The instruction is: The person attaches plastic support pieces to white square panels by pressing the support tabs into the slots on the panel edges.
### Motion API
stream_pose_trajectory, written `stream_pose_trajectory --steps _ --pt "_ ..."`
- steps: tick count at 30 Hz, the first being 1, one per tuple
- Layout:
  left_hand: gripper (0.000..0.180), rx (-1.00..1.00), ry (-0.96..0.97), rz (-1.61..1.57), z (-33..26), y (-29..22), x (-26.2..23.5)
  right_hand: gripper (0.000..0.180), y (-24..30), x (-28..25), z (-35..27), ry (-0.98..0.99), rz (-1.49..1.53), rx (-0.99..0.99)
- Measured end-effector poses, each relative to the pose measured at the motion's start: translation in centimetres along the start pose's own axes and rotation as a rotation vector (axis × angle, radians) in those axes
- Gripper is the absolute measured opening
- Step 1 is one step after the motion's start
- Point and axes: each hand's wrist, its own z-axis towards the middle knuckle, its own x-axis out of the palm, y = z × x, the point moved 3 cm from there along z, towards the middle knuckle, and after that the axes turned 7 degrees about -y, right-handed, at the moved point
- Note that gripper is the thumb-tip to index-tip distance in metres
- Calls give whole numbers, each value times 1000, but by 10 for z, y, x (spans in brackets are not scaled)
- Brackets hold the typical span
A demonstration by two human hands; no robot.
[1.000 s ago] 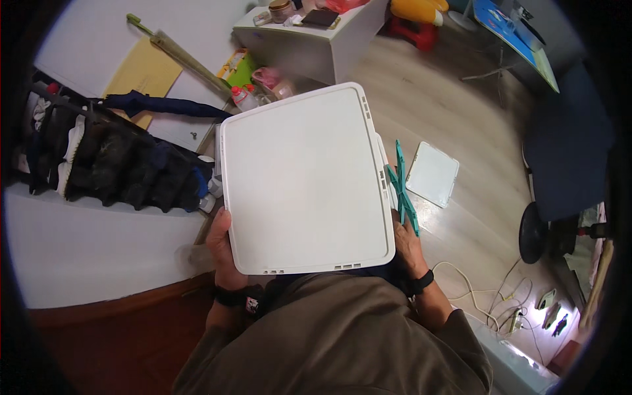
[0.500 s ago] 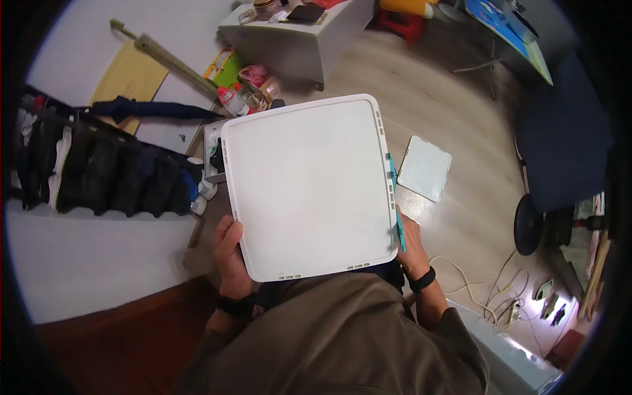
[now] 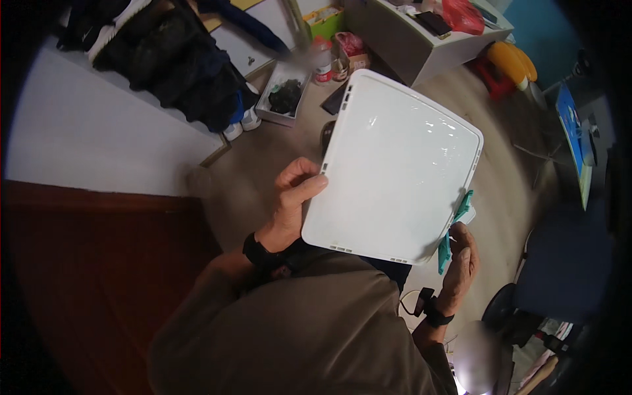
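The white panel (image 3: 395,178) is between my two hands, in front of my belly, its broad face turned up toward me. I judge it to be light and quite stiff, like thin plastic, so it should not bend much; its face carries bright glints, so I think it is smooth and could slide under a flat palm. For this reason the raised rim, with its small slots, seems to me the better place to take hold, one side for each hand. A corner would probably suffer first from a knock. My left hand (image 3: 289,207) pinches the left edge: the thumb lies along the rim and points inward, while the other fingers are bent beside and behind it. My right hand (image 3: 462,270) is at the opposite edge, lower than the left and nearer to me, with fingers curled by the teal part (image 3: 445,253), which sits along that side of the panel. Whether these fingers grip the teal part or only rest against it, I am not able to say. Both forearms come up from beside my body. Beyond my left hand stands a box (image 3: 280,118), and farther ahead, the counter (image 3: 388,46).
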Motion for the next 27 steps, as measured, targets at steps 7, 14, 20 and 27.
stream_pose_trajectory --steps 7,14,20,27 --pt "8 11 27 -56 -3 -2 5 27 8 18 8 -116 -207 42" --pt "5 -29 21 -96 -1 4 0 27 12 21 8 -133 -278 29" --pt "8 -17 -33 -42 6 0 -5 33 24 30 8 -94 -322 58" --pt "10 31 -36 62 3 -8 3 29 33 35 12 -91 -187 71"
